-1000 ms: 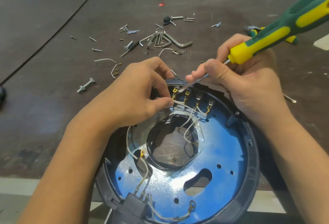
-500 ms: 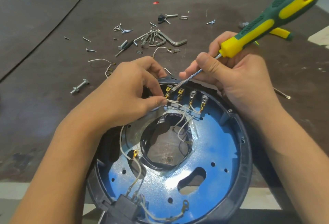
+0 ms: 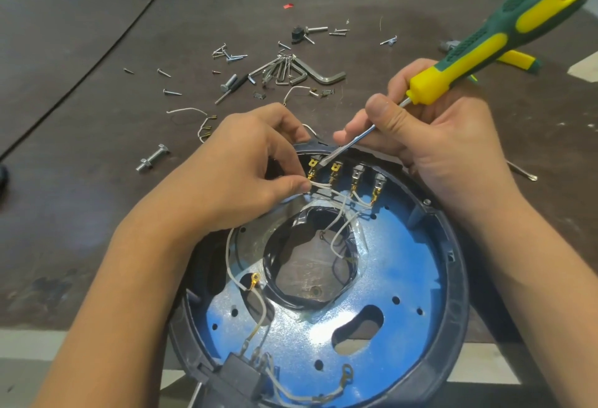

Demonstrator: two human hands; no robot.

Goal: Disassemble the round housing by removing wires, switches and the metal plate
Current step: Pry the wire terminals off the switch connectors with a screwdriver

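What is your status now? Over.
Left hand pinches white wire. Right hand holds screwdriver, tip at leftmost terminal. Round housing: wires attached. Nothing blocking.

Inventory:
- left hand (image 3: 246,168) and right hand (image 3: 453,148): two hands
- round housing (image 3: 456,278): one
- metal plate (image 3: 398,262): one
- terminals (image 3: 335,169), far row: four
- screwdriver (image 3: 517,19), held: one
- large bolt (image 3: 152,158) on the table (image 3: 81,148): one
- wires (image 3: 320,184): tangled, not countable

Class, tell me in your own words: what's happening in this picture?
A person is taking apart a round housing. The left hand pinches a white wire at the leftmost terminal, while the right hand holds a screwdriver with its tip at that terminal. The other wires, the switch and the blue plate are still in place.
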